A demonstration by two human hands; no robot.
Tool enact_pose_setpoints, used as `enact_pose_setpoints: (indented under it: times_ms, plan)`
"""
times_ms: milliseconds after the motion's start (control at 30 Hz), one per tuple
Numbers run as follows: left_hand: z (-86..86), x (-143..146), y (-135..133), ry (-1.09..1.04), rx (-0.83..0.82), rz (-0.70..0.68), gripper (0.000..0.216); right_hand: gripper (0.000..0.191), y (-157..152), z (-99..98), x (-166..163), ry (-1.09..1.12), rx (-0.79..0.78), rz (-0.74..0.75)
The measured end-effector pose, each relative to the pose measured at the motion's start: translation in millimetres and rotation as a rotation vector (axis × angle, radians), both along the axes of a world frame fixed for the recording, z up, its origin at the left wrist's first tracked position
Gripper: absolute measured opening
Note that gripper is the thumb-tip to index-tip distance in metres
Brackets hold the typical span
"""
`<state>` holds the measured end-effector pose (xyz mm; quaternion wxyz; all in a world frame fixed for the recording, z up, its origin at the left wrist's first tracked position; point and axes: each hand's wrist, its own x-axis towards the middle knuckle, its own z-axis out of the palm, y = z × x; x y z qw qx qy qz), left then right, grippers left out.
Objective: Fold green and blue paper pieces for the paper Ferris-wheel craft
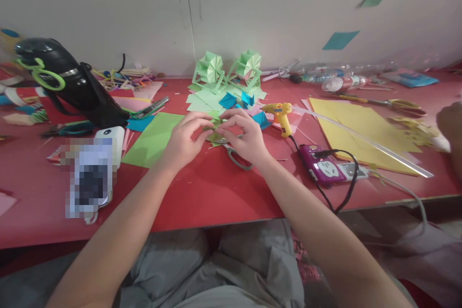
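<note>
Both my hands meet over the middle of the red table (202, 192). My left hand (186, 140) and my right hand (244, 135) pinch a small folded piece of light green paper (213, 135) between their fingertips, low over the table. Grey-handled scissors (236, 158) lie just under my right hand. Behind the hands lie blue folded paper pieces (231, 100) and loose pale green sheets (202, 101). Two pale green paper models (225, 71) stand by the wall.
A green sheet (151, 140) lies left of my hands; a yellow glue gun (282, 115), purple power strip (325, 168), yellow paper (364, 130) and clear ruler (378, 147) to the right. A black bag (72, 82) and white device (110, 137) are left. Another person's hand (449, 122) shows far right.
</note>
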<state>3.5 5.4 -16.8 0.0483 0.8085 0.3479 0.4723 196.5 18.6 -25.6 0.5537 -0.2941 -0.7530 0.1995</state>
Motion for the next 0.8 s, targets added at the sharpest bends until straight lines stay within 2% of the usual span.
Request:
enact_pose_setpoints:
  times_ms: [300,567,800]
  plan:
    - [0.9,1.5,-1.2,-0.122,-0.047,0.003,0.009,0.015,1.3,-5.3,-0.5,0.124,-0.127,0.131]
    - [3.5,-0.4,-2.0,-0.187,-0.113,0.013,0.004,0.013,1.0,-1.3,1.6,0.13,-0.096,0.08]
    - [4.6,-2.0,-3.5,-0.13,-0.119,0.032,0.011,0.015,-0.7,-1.5,0.7,0.102,-0.136,0.105]
